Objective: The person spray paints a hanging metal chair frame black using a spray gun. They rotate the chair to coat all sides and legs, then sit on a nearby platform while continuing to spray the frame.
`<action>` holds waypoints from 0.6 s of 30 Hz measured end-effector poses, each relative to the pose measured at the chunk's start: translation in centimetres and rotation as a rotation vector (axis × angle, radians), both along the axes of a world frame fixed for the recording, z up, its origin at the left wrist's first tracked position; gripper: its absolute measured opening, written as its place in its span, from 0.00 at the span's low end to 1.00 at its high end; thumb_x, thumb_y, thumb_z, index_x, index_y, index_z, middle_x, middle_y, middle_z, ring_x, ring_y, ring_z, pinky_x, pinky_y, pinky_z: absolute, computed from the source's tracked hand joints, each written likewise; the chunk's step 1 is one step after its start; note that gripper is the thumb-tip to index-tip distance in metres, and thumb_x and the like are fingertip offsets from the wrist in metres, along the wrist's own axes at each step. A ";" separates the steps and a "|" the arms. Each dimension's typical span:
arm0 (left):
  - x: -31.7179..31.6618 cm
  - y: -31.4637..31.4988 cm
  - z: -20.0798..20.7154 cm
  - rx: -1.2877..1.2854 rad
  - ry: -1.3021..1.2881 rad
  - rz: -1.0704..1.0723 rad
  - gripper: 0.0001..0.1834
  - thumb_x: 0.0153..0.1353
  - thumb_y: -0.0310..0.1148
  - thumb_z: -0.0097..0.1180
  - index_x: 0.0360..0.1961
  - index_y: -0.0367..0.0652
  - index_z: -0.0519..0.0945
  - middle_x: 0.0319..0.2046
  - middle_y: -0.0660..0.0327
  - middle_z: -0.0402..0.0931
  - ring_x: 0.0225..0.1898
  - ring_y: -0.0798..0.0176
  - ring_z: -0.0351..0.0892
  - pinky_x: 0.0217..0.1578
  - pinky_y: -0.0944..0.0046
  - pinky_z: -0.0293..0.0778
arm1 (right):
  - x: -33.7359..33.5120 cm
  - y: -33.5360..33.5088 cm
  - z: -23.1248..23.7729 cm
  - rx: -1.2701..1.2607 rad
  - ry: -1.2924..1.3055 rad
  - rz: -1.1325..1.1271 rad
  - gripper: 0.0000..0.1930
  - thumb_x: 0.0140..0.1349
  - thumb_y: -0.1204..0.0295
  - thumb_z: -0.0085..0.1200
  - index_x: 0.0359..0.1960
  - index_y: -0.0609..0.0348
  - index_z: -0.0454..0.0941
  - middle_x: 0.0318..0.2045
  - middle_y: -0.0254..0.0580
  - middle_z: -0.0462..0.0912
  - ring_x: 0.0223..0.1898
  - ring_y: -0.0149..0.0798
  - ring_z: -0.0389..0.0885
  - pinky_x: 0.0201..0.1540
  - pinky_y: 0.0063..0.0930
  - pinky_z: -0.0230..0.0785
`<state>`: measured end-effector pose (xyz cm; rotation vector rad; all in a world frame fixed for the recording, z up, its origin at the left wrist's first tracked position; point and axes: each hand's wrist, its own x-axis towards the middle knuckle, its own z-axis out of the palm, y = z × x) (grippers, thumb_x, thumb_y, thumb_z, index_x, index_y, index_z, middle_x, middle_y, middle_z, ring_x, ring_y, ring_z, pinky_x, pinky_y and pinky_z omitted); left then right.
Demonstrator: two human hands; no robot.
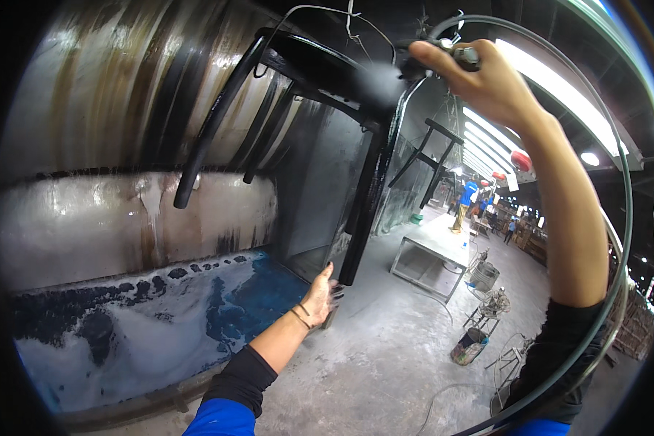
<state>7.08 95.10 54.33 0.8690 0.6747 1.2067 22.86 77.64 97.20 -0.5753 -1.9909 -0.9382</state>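
Note:
A glossy black stool-like frame (pixel 309 64) with long legs hangs from wires in front of me. My right hand (pixel 479 76), raised at the upper right, is wrapped round a spray gun (pixel 418 59) with a hose attached. A pale mist spreads from its nozzle over the frame's top. Low in the middle, my left hand (pixel 317 296) is beside the bottom end of the nearest leg (pixel 356 254). Its thumb points up and its dark-stained fingers are apart and slightly blurred. Whether they touch the leg, I cannot tell.
A trough of blue water with white foam (pixel 160 320) lies left, below a stained wall (pixel 87 211). Another black frame (pixel 427 156) hangs farther back. Right of centre are a metal table (pixel 436 243), buckets (pixel 470 346) and stands. A hose (pixel 625 182) loops round my right arm. People work far off.

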 end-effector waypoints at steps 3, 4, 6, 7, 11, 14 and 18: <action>1.1 1.4 -0.2 -0.014 -0.011 -0.018 0.66 0.63 0.80 0.41 0.79 0.29 0.45 0.72 0.50 0.63 0.72 0.54 0.61 0.75 0.48 0.47 | -3.7 -0.4 -1.1 0.097 -0.051 -0.021 0.30 0.68 0.41 0.60 0.43 0.60 0.91 0.12 0.35 0.67 0.17 0.28 0.66 0.24 0.29 0.61; 1.3 1.9 -0.2 -0.021 0.002 -0.029 0.66 0.62 0.80 0.42 0.79 0.29 0.45 0.69 0.52 0.66 0.70 0.55 0.63 0.74 0.49 0.50 | -5.0 -0.5 -1.3 0.168 -0.094 0.109 0.28 0.68 0.42 0.61 0.44 0.59 0.91 0.13 0.37 0.70 0.18 0.28 0.68 0.25 0.29 0.64; 2.1 2.7 -0.3 -0.028 -0.003 0.001 0.66 0.62 0.81 0.42 0.79 0.30 0.45 0.70 0.52 0.65 0.70 0.56 0.64 0.73 0.50 0.52 | -6.6 -1.5 -1.3 0.211 -0.167 0.298 0.28 0.68 0.42 0.61 0.46 0.59 0.89 0.19 0.42 0.79 0.23 0.34 0.77 0.29 0.32 0.72; 2.4 3.2 -0.3 -0.031 -0.006 0.012 0.66 0.62 0.81 0.42 0.79 0.30 0.45 0.70 0.52 0.64 0.70 0.56 0.64 0.73 0.51 0.53 | -7.1 -2.1 -1.0 0.183 -0.198 0.358 0.30 0.69 0.41 0.59 0.48 0.60 0.88 0.25 0.46 0.84 0.27 0.39 0.84 0.33 0.35 0.77; 3.5 4.5 -0.2 -0.051 0.009 0.063 0.62 0.64 0.78 0.43 0.79 0.31 0.50 0.63 0.57 0.71 0.62 0.62 0.70 0.68 0.53 0.59 | -7.3 -3.5 -1.0 0.379 -0.335 0.215 0.30 0.66 0.43 0.62 0.52 0.60 0.87 0.30 0.49 0.88 0.31 0.41 0.88 0.36 0.36 0.80; 4.2 5.1 0.0 -0.019 -0.005 0.047 0.60 0.64 0.79 0.43 0.77 0.34 0.55 0.62 0.59 0.71 0.61 0.63 0.68 0.68 0.52 0.58 | -10.0 -1.4 -2.5 0.426 -0.372 0.273 0.27 0.64 0.46 0.66 0.50 0.58 0.89 0.19 0.44 0.82 0.21 0.27 0.78 0.29 0.29 0.74; 4.9 6.8 -0.4 0.036 0.029 0.058 0.60 0.63 0.79 0.41 0.83 0.49 0.44 0.80 0.57 0.49 0.72 0.57 0.60 0.73 0.47 0.50 | -9.5 0.9 -8.5 -0.207 -0.367 0.407 0.27 0.65 0.49 0.66 0.52 0.63 0.88 0.28 0.45 0.89 0.27 0.33 0.86 0.34 0.31 0.79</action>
